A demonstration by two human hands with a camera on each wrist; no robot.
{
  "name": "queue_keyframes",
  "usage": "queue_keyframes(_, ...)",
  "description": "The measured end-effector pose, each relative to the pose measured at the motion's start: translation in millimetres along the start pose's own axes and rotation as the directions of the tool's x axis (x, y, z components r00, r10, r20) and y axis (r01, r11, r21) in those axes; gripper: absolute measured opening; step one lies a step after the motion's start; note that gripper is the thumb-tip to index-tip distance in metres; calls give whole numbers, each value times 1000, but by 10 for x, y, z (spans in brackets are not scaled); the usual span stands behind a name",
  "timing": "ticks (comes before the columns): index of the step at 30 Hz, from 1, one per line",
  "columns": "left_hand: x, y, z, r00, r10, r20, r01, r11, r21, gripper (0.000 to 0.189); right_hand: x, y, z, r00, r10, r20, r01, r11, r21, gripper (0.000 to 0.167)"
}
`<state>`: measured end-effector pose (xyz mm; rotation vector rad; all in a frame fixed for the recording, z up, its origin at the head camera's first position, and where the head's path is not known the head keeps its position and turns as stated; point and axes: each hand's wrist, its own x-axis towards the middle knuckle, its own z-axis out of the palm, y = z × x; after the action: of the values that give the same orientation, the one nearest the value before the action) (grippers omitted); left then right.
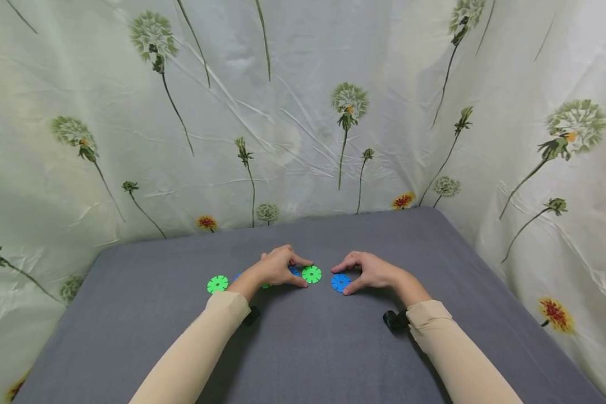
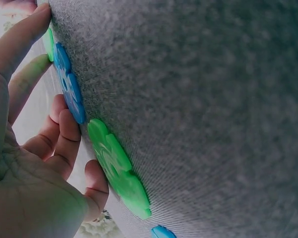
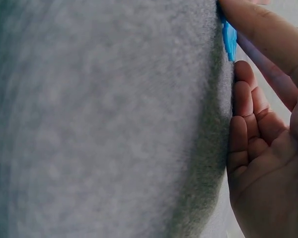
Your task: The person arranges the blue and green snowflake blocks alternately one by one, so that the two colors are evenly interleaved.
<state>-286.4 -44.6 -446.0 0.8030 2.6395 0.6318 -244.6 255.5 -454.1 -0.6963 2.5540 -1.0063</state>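
Several flat notched plastic discs lie in a row on the grey cloth. My left hand [image 1: 275, 268] holds a green notched disc [image 1: 311, 274] by its edges, between thumb and index finger. Just right of it, a blue notched disc [image 1: 340, 282] sits between the thumb and index finger of my right hand [image 1: 376, 272]; a small gap parts the two discs. Under the left hand are another blue disc [image 2: 69, 82] and a green disc [image 2: 119, 168], close to its curled other fingers in the left wrist view. In the right wrist view only the blue disc's edge [image 3: 229, 39] shows.
At the left end of the row lies another green disc [image 1: 217, 284], with a blue disc [image 2: 163, 232] partly hidden beside it. The grey cloth-covered table [image 1: 303, 353] meets a flower-printed curtain [image 1: 303, 112] at the back and sides.
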Motion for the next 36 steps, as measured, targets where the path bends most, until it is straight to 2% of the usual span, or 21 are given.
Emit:
queue_keyframes(10, 26, -16, 17, 1000, 14, -6, -14, 1000, -4, 52, -7, -5, 12, 1000, 2, -15, -1, 1000, 11, 45)
queue_keyframes(24, 44, -15, 21, 1000, 2, -14, -2, 1000, -2, 48, 33, -43, 8, 1000, 5, -7, -5, 1000, 18, 40)
queue_keyframes(31, 22, -23, 25, 1000, 8, -29, -8, 1000, -15, 48, 52, -30, 38, 999, -33, -16, 33, 998, 53, 43)
queue_keyframes(36, 28, -20, 31, 999, 16, -34, -17, 1000, -18, 46, 56, -20, 27, 999, -48, 11, 47, 996, 73, 50)
